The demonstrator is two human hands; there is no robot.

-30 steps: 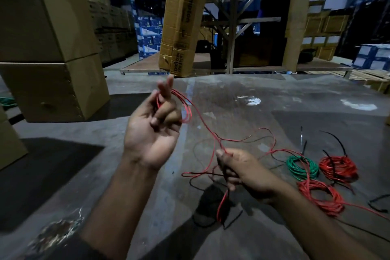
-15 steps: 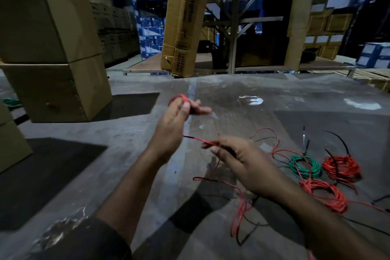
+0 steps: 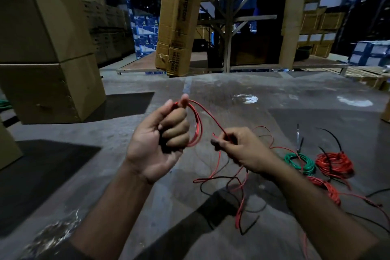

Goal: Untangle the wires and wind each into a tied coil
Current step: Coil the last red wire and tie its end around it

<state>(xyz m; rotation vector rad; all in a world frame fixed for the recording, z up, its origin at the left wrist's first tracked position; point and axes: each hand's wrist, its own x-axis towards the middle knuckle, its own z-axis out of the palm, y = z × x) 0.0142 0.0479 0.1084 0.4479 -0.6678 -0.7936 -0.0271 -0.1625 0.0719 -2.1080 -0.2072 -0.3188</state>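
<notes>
My left hand [image 3: 160,135] is raised palm up, fingers curled round a few loops of red wire [image 3: 197,127]. One strand runs from those loops down to my right hand [image 3: 238,150], which pinches it between thumb and fingers. Below the right hand the red wire hangs loose and mixes with a thin black wire [image 3: 213,179] on the floor. To the right lie a green coil [image 3: 300,160], a red coil [image 3: 335,161] crossed by black wire, and another red coil [image 3: 329,191] partly hidden by my right forearm.
Stacked cardboard boxes [image 3: 46,48] stand at the left. A tall leaning carton [image 3: 179,19] and a metal rack [image 3: 228,27] rise behind the grey floor [image 3: 253,95]. More boxes and a pallet sit at the far right.
My left hand has turned palm up and closed round the red loops. My right hand has risen and moved right, pulling a strand taut from the loops.
</notes>
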